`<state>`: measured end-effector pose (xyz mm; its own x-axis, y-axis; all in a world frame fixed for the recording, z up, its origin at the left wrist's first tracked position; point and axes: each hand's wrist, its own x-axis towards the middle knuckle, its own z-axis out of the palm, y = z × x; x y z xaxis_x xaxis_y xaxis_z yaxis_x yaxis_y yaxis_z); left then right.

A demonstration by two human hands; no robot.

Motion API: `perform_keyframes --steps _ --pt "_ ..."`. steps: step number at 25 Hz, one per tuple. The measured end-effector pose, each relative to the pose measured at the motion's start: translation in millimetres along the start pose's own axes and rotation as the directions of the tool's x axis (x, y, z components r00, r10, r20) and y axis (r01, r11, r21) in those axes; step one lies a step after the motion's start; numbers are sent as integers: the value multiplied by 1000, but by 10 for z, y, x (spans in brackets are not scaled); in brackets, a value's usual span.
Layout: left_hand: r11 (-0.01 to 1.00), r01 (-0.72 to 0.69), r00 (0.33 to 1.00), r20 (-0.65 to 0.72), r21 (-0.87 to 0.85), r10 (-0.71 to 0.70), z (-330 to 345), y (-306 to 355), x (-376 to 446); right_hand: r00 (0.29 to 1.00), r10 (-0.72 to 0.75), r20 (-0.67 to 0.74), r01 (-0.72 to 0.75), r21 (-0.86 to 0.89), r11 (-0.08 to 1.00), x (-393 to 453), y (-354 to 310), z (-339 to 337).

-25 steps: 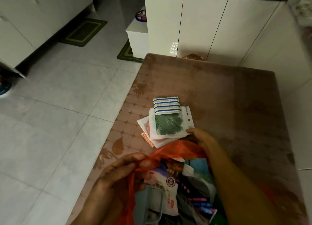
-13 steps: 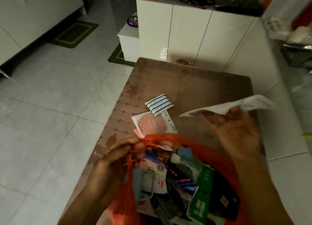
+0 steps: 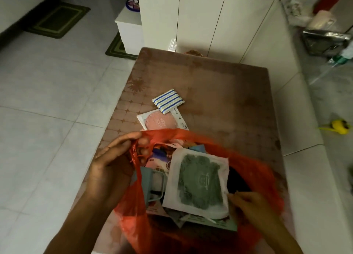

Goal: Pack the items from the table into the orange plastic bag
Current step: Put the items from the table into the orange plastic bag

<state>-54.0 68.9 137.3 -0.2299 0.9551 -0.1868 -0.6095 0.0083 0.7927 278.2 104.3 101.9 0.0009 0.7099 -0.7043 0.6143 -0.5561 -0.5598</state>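
The orange plastic bag [image 3: 254, 169] stands open at the near end of the brown table [image 3: 219, 85], filled with several packets. My left hand [image 3: 114, 162] pinches the bag's left rim and handle. My right hand [image 3: 252, 208] grips the lower right edge of a white packet with a green pad [image 3: 200, 183], which lies flat across the bag's mouth. On the table beyond the bag lie a white packet with a pink pad [image 3: 160, 121], partly hidden by the rim, and a blue-striped sachet [image 3: 168, 100].
White cabinets [image 3: 200, 19] stand beyond the table's far end. A white bench [image 3: 313, 177] runs along its right side. Tiled floor [image 3: 47, 101] with green mats lies to the left. A yellow object [image 3: 340, 126] and a foil tray [image 3: 324, 42] are at the right.
My right hand lifted the green-pad packet off the pile, carried it up and right, then brought it down onto the bag's mouth. The pink-pad packet was uncovered and the striped sachet shifted.
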Motion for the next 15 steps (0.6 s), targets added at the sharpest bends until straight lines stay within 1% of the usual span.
perform_keyframes --steps 1,2,3,4,5,6,7,8,9,11,12,13,15 --pt "1000 3 1000 -4 -11 -3 14 -7 3 991 -56 -120 20 -282 959 -26 17 -67" --pt "1000 4 1000 3 -18 -4 12 -21 12 962 -113 -248 -16 -466 885 -60 -30 -137" --pt "1000 11 1000 11 -21 -11 14 -33 21 918 -202 -341 -6 -522 853 -84 -132 -198" --pt "1000 20 1000 2 0 -20 1 -45 36 868 -307 -391 47 -550 834 -88 -273 -236" --pt "999 34 999 -12 27 -34 -11 -61 52 824 -403 -399 139 -546 826 -68 -443 -241" --pt "996 51 998 -44 76 -48 -32 -83 86 791 -492 -364 274 -509 816 -12 -660 -202" --pt "989 75 995 -79 124 -65 -36 -98 127 781 -553 -289 403 -443 801 99 -875 -127" --pt "981 104 989 -125 161 -84 -39 -108 176 778 -600 -186 496 -405 769 240 -1118 -21" --pt "978 131 982 -156 165 -105 -49 -115 222 766 -638 -76 557 -416 718 445 -1340 113" --pt "977 153 977 -173 151 -127 -70 -110 300 753 -653 83 613 -451 649 950 -1721 427" --pt "975 156 975 -181 161 -126 -67 -113 323 757 -637 143 623 -453 638 1213 -1863 574" --pt "973 156 973 -195 168 -122 -89 -127 344 762 -620 188 628 -446 637 1485 -1984 725" --pt "978 154 970 -211 139 -122 -144 -182 380 759 -615 211 629 -480 612 1985 -2170 995"
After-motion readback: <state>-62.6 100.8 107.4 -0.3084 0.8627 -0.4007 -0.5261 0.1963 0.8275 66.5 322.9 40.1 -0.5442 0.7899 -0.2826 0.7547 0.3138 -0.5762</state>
